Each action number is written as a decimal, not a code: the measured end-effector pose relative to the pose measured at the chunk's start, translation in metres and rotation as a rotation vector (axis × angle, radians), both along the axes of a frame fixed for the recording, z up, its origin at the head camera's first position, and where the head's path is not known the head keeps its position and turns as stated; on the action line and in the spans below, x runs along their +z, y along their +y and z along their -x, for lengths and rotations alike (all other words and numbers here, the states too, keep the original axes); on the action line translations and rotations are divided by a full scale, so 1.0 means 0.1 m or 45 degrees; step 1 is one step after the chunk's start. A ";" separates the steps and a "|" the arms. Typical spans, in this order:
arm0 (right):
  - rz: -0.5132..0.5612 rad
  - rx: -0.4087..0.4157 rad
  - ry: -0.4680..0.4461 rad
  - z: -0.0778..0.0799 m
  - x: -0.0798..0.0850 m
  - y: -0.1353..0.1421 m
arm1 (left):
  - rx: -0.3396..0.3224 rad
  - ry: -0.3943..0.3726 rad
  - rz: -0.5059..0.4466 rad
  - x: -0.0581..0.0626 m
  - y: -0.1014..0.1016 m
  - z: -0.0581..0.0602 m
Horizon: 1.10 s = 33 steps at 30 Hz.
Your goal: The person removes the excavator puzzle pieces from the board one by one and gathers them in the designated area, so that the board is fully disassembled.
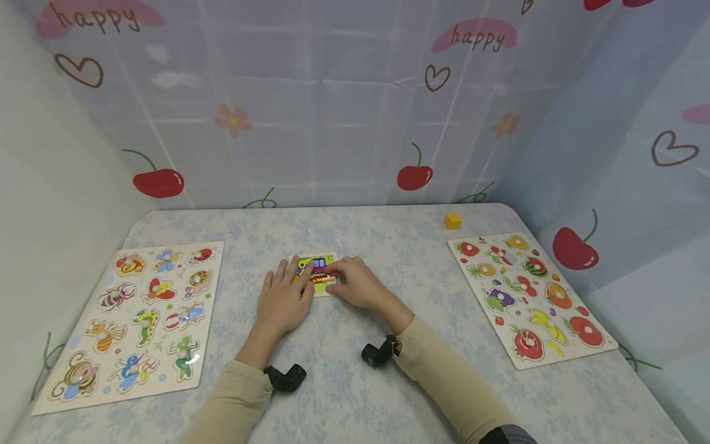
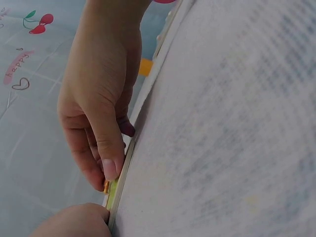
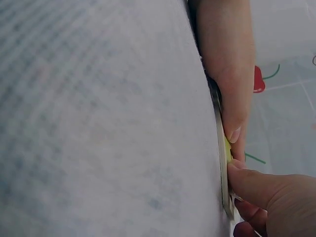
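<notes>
A small jigsaw puzzle (image 1: 319, 265) with a colourful vehicle picture lies mid-table in a pale tray with a raised rim. My left hand (image 1: 285, 300) rests on its left part, fingers stretched out and covering that side. At the right side, my right hand (image 1: 357, 285) pinches a puzzle piece between thumb and fingers, low over the tray. In the left wrist view, the right hand (image 2: 98, 94) shows the orange edge of the piece (image 2: 105, 186) under its fingertips. The right wrist view has the left thumb at the tray edge, facing the right hand (image 3: 281, 197).
A board of cartoon insects (image 1: 124, 317) lies at the left, a board of fruit pictures (image 1: 485, 317) at the right. Behind the fruit board sits a yellow cube (image 1: 452, 221). A printed curtain (image 1: 333, 123) closes off the table's back. Black wrist cameras (image 1: 286, 378) sit at both cuffs.
</notes>
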State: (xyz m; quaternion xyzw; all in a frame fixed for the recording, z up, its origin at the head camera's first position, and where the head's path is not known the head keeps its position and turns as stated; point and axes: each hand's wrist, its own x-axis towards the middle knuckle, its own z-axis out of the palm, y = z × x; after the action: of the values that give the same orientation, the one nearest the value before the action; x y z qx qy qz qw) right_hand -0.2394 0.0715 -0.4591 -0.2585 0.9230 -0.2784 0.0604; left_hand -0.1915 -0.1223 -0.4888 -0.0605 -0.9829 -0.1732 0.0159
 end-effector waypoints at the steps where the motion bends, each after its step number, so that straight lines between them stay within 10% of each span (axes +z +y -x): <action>1: 0.009 0.002 0.000 0.00 0.00 0.00 | 0.000 0.000 0.001 0.00 0.00 0.00; 33: 0.251 -0.014 -0.163 0.03 0.09 0.16 | 0.022 -0.005 0.003 0.02 0.02 -0.01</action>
State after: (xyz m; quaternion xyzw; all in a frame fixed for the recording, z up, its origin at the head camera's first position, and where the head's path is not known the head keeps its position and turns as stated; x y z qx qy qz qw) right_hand -0.2426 0.0874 -0.4499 -0.2398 0.8868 -0.3841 0.0921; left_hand -0.1901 -0.1205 -0.4869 -0.0515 -0.9836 -0.1722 0.0153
